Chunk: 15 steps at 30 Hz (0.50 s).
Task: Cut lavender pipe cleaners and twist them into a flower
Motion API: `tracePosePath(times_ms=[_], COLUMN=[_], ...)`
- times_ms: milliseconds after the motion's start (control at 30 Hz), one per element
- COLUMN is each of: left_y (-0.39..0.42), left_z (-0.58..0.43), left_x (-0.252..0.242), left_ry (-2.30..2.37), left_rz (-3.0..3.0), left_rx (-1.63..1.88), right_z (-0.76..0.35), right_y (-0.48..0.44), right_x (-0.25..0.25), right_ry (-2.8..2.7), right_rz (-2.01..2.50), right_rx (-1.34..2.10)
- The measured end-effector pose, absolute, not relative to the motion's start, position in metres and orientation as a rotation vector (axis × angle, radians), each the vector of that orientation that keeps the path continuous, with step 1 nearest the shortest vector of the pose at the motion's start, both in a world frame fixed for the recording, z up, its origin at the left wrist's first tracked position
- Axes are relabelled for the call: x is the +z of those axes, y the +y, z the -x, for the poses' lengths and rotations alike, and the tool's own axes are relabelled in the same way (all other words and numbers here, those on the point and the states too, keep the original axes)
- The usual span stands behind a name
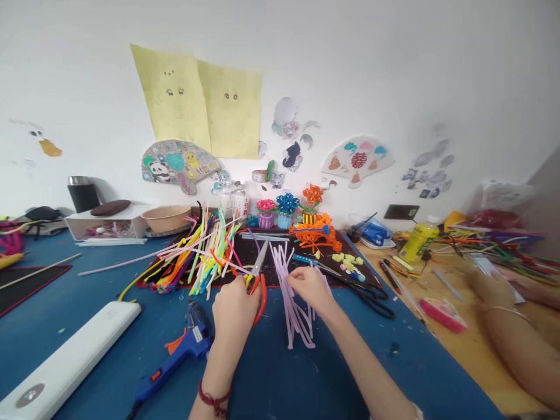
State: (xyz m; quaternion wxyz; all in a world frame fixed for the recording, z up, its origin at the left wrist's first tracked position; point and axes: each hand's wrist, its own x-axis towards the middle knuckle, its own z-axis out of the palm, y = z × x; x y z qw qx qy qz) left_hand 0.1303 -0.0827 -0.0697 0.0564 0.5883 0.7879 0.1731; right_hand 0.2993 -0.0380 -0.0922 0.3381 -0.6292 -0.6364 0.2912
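My left hand (235, 310) is closed round the orange handles of a pair of scissors (261, 261), whose blades point up and away from me. Just right of it, my right hand (311, 287) has its fingers pinched together at the edge of a bundle of lavender pipe cleaners (294, 318). The bundle lies lengthwise on the blue table and the dark mat. Whether one strand is between those fingertips is too small to tell. Black-handled scissors (367, 290) lie to the right of that hand. A blue glue gun (186, 349) rests left of my left wrist.
Many coloured pipe cleaners (214, 251) are heaped at the back left. Small potted flowers (287, 211) stand by the wall, beside orange pipe-cleaner pieces (321, 233). A long white device (83, 361) lies front left. At right, another person's arm (510, 332) rests near a yellow bottle (419, 240).
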Motion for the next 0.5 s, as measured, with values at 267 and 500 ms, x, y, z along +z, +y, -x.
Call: tracePosePath(times_ms=[267, 500], left_y=[-0.082, -0.080], left_z=[-0.130, -0.130], left_x=[-0.072, -0.071], left_ry=[2.406, 2.406], left_rz=[-1.806, -1.756], left_rx=[0.473, 0.545], right_z=[-0.294, -0.304], right_y=[-0.013, -0.006], right_x=[-0.104, -0.111], right_ry=[-1.699, -1.561], right_rz=[1.796, 1.665], right_rx=[0.518, 0.570])
